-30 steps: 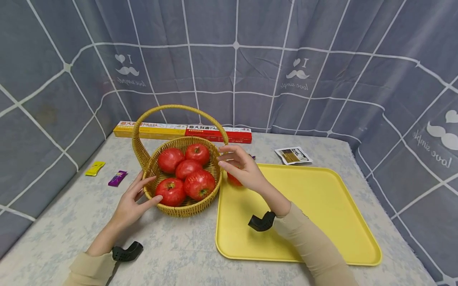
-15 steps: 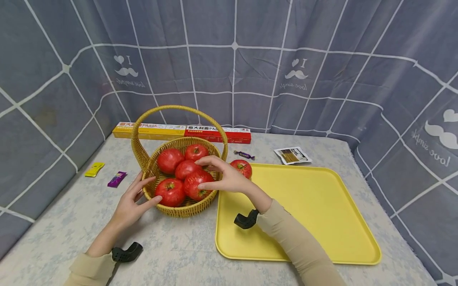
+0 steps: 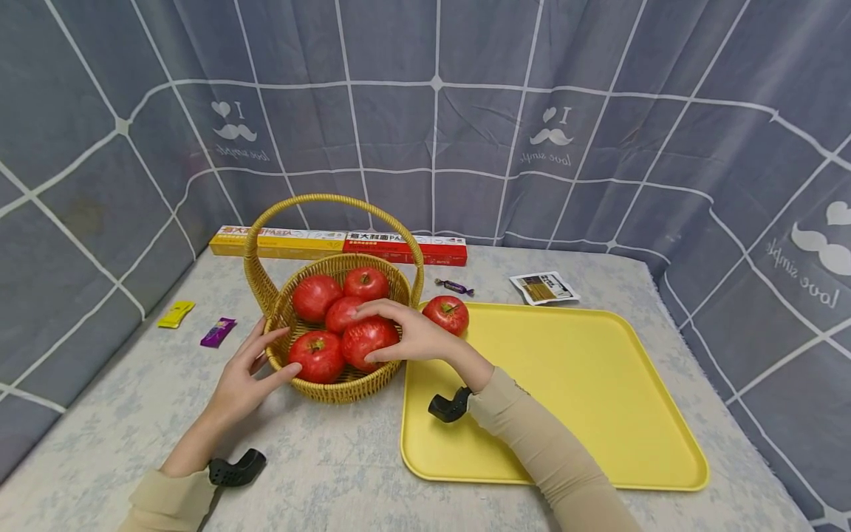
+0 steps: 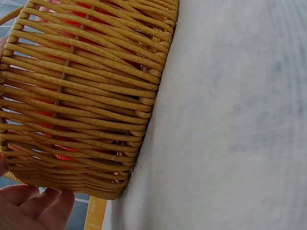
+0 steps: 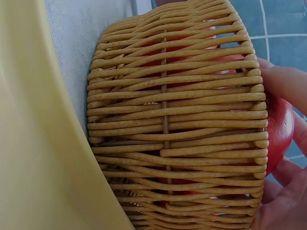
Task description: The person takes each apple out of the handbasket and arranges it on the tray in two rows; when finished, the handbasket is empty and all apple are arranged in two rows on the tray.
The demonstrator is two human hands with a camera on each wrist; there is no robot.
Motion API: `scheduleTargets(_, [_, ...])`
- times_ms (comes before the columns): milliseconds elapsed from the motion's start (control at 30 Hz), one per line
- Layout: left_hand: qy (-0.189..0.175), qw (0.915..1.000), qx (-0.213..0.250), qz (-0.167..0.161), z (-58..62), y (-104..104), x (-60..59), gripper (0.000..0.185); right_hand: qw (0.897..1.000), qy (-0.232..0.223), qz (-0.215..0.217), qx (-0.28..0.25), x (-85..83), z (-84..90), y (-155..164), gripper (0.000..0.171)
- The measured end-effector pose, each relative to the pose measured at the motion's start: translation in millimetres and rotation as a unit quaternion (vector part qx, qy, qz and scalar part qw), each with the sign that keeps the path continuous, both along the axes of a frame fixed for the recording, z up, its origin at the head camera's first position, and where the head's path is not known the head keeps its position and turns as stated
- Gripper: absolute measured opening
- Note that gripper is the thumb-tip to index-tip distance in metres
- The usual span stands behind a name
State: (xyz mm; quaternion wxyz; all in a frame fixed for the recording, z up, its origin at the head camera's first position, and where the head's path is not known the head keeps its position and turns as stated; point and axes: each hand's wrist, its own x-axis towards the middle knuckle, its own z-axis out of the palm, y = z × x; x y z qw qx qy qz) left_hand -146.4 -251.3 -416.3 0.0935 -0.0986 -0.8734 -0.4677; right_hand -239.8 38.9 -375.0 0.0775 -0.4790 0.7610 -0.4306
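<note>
On the table: 1 wicker basket (image 3: 346,384) with an arched handle, standing just left of 1 yellow tray (image 3: 585,399).
Tomatoes: 6 red ones. 5 sit in the basket; 1 loose tomato (image 3: 446,314) rests on the tray's near-left corner, just beside the basket.
Right hand: the right hand (image 3: 412,336) reaches over the basket rim, fingers and thumb curled round the front tomato (image 3: 368,341), which lies in the basket at its right front.
Left hand: the left hand (image 3: 242,377) rests against the basket's left outer wall, fingers straight and spread, gripping nothing.
Boxes: 2 long pasta boxes (image 3: 339,245), 1 yellow and 1 red, end to end at the table's back edge.
Small items: 1 yellow packet (image 3: 176,313), 1 purple packet (image 3: 218,332), 1 wrapped candy (image 3: 454,286), 1 flat sachet (image 3: 545,289).
Backdrop: grey curtain (image 3: 425,111) with white grid lines.
</note>
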Motion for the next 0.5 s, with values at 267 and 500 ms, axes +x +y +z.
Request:
scheduleTargets(267, [-0.001,1.0000,0.008,-0.003,0.0,0.2,-0.5,0.059,1.000,0.012,-0.009,0.000,-0.4,-0.7,0.4,0.052])
scheduleTargets(500, [-0.001,0.9999,0.012,-0.004,-0.2,0.2,0.0,0.058,1.000,0.013,-0.011,-0.020,21.5,23.2,-0.1,0.042])
